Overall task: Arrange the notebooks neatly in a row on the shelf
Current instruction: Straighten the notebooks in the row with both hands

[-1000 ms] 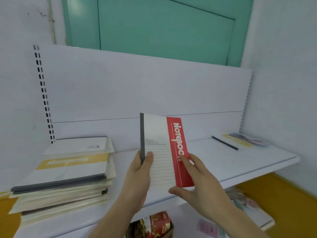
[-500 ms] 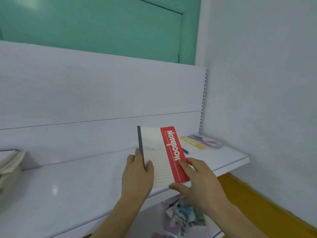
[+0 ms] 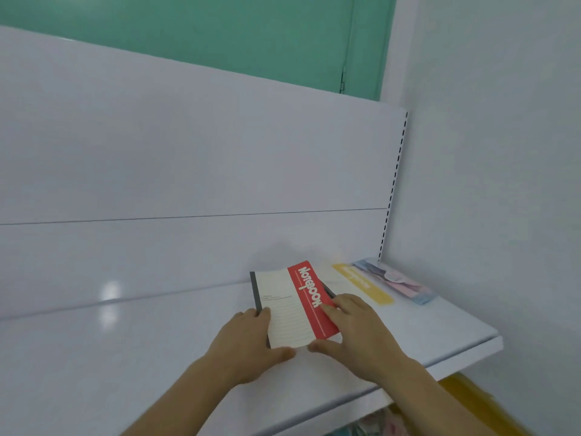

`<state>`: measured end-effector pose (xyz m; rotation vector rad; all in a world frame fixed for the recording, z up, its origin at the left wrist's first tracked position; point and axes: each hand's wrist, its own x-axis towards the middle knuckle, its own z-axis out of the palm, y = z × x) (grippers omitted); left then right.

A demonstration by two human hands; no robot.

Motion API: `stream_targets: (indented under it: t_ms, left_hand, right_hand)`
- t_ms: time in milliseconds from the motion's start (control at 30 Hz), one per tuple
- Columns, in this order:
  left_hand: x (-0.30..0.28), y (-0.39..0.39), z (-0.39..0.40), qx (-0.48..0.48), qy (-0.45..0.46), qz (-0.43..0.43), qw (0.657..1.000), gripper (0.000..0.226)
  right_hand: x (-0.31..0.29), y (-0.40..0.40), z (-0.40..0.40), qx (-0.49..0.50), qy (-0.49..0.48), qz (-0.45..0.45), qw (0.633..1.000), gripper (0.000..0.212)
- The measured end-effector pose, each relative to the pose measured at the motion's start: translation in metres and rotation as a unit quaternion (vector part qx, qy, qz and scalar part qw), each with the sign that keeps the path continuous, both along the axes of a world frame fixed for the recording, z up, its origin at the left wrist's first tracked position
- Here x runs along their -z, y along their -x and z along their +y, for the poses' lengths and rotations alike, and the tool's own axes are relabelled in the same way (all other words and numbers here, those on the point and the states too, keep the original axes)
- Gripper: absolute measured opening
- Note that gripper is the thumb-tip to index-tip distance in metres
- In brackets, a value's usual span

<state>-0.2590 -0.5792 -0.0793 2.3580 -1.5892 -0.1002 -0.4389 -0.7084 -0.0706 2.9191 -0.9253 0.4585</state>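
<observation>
The word "Notebook" runs in white letters along the red band of the notebook (image 3: 295,305) near the shelf's (image 3: 456,328) right end. Its smaller print is illegible.

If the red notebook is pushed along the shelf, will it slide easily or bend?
The red notebook looks thin with a soft cover, so it probably flexes if lifted by one edge. The shelf is glossy, so it likely slides easily. The left hand and right hand steady both sides.
</observation>
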Motion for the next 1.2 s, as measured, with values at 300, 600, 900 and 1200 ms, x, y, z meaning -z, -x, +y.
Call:
stream_targets:
  t_ms: [300,600,900,1200]
  left_hand:
    - [0.018,-0.019,-0.067,-0.037,-0.05,-0.046,0.997,0.072]
    - [0.019,-0.016,-0.088,-0.084,-0.104,-0.044,0.99,0.066]
    - [0.015,-0.015,-0.082,-0.093,-0.068,-0.004,0.993,0.056]
    - [0.013,-0.007,-0.08,-0.098,-0.091,-0.111,0.985,0.048]
  right_hand:
    - [0.023,-0.032,-0.09,-0.067,-0.014,0.034,0.997,0.084]
    - [0.033,-0.034,-0.135,-0.134,-0.021,0.033,0.99,0.077]
    - [0.036,-0.038,-0.146,-0.173,0.02,0.001,0.985,0.068]
    - [0.039,-0.035,-0.14,-0.159,0.034,-0.009,0.987,0.067]
